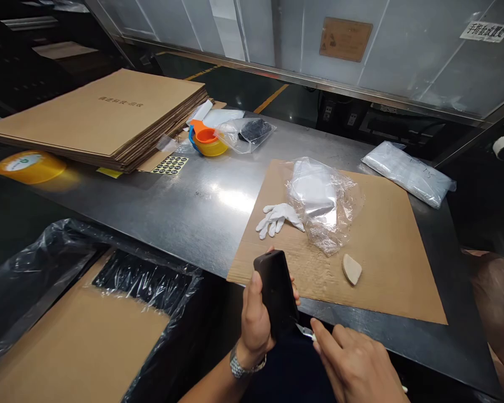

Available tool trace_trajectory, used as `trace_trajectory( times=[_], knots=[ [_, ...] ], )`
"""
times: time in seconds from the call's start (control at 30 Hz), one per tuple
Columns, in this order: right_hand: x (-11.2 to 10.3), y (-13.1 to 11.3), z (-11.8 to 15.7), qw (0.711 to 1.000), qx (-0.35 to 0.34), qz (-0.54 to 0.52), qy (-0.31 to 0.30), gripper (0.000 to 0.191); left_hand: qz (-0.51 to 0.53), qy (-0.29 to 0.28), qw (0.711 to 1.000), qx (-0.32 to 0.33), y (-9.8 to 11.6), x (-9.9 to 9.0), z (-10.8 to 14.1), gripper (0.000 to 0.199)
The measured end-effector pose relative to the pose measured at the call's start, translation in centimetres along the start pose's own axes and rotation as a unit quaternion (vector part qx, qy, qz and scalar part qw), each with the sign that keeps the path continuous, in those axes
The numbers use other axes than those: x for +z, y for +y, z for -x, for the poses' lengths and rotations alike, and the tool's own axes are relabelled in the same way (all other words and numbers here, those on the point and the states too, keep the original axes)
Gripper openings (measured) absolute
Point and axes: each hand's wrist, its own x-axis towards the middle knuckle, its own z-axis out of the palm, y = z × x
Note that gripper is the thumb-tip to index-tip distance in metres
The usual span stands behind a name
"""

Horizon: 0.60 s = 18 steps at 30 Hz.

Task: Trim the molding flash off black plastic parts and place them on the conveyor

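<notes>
My left hand (254,322), with a metal-banded watch on the wrist, is wrapped round a black rectangular plastic case (275,288), held tilted in front of the table edge. In my right hand (357,358) is a small craft knife (306,331) with a pale handle. Its blade points at the lower right edge of the case; whether it touches cannot be made out. Beyond the case, a white glove (280,218) lies on a cardboard sheet (386,280). Near it are a clear plastic bag (327,229) with white contents and a wedge-shaped beige block (351,269).
A stack of flat cardboard (109,112) stands at the back left beside yellow tape (29,167). An orange tape dispenser (208,140) and a bag with a dark item (252,133) sit mid-table. A wrapped packet (409,172) lies right. A plastic-lined box (75,330) stands lower left.
</notes>
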Motion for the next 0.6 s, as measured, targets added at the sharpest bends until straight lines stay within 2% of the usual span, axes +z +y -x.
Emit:
trace_trajectory(
  times=[0.2, 0.3, 0.43, 0.6],
  knots=[
    [0.6, -0.1, 0.4, 0.999, 0.007, 0.036, 0.004, 0.038, -0.011, -0.002, 1.000, 0.016, -0.2, 0.0, 0.1, 0.064],
    [0.9, -0.1, 0.6, 0.998, 0.004, 0.067, 0.021, 0.033, -0.022, 0.017, 1.000, 0.008, -0.1, 0.2, -0.2, 0.061],
    [0.9, -0.1, 0.3, 0.996, -0.001, 0.070, 0.055, 0.031, -0.032, 0.051, 0.998, -0.033, 0.2, 0.3, -0.7, 0.055],
    [0.8, 0.2, 0.1, 0.998, -0.003, 0.009, 0.058, 0.029, -0.034, 0.061, 0.990, -0.123, 0.4, 0.0, -1.0, 0.054]
  ],
)
